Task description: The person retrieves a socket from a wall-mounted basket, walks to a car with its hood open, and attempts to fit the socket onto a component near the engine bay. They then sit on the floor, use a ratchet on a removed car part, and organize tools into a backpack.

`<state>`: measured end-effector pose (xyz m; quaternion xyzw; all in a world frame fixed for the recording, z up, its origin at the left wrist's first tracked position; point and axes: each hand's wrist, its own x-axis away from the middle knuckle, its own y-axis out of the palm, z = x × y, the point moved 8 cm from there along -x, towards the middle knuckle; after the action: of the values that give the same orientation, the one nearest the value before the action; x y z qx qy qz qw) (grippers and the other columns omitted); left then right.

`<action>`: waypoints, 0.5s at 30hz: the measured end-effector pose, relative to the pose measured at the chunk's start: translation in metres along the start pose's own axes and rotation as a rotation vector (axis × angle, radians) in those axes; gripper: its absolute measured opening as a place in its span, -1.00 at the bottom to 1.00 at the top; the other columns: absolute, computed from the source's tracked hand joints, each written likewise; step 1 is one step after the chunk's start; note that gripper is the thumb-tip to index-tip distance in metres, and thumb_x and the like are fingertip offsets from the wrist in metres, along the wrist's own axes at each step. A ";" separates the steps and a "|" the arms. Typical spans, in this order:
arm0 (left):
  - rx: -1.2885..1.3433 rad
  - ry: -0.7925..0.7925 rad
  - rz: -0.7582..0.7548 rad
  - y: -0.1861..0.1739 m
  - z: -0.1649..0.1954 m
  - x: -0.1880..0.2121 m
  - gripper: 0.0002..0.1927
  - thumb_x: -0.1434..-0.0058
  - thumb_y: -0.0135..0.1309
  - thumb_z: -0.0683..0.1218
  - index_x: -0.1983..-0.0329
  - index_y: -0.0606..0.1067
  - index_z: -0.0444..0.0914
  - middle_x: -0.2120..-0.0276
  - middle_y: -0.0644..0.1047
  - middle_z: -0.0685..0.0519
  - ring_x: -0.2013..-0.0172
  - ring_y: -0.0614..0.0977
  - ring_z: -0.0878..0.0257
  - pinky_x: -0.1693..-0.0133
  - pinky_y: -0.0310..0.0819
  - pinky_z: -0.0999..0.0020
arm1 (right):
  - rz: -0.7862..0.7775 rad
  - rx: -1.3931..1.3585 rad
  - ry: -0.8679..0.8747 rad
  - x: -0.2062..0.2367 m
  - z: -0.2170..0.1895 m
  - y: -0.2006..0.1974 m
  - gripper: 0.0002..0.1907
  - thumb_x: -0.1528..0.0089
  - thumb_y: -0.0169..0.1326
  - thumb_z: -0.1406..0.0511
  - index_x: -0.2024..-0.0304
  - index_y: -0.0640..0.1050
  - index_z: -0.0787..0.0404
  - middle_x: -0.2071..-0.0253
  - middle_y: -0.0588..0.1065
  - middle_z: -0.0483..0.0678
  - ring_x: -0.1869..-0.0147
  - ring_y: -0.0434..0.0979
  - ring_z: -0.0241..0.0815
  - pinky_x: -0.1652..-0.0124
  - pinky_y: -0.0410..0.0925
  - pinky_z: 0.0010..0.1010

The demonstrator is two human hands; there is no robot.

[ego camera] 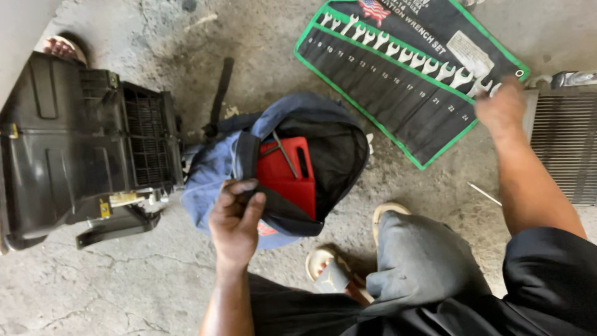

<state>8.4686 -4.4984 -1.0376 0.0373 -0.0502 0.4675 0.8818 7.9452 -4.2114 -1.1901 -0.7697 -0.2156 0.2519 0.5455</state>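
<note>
Left hand [235, 219] has a closed grip on the dark rim of the blue backpack [214, 168], pinching the edge of the opening and pulling it toward the body so the mouth stays wide. The bag sits on the concrete floor [124, 280] right in front of the knees, and inside there's a red case [292, 174] with a thin metal tool [285, 154] lying across it.

Right hand [500, 107] is stretched way out to the wrench roll [404, 74], the black one with green trim, spread flat on the floor up and to the right. The hand is blurred at the big-wrench end of the row, so I honestly can't tell if the fingers are closed on a wrench or just hovering.

If it were me: hold that rim tight and low so the bag doesn't flop shut, and slide one wrench straight out of its pocket instead of yanking, or the whole roll drags along. Also mind the finned radiator-looking panel [563, 143] just beside that hand, those fins bend easily. Black plastic housing [81, 143] on the left is well apart, no issue there.
</note>
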 end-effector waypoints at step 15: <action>-0.089 -0.003 0.044 -0.008 0.011 0.020 -0.78 -0.29 0.15 -0.37 0.01 0.51 -0.37 0.10 0.43 0.13 0.27 0.45 0.48 0.24 0.34 0.60 | -0.234 -0.243 -0.269 -0.144 -0.222 0.217 -0.57 -0.14 0.10 0.45 -0.04 0.64 0.01 -0.21 0.43 0.16 -0.35 0.35 0.25 -0.31 0.29 -0.11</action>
<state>8.4860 -4.4878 -1.0241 -0.0024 -0.0732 0.4840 0.8720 7.9834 -4.5283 -1.3119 -0.7590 -0.4032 0.2592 0.4405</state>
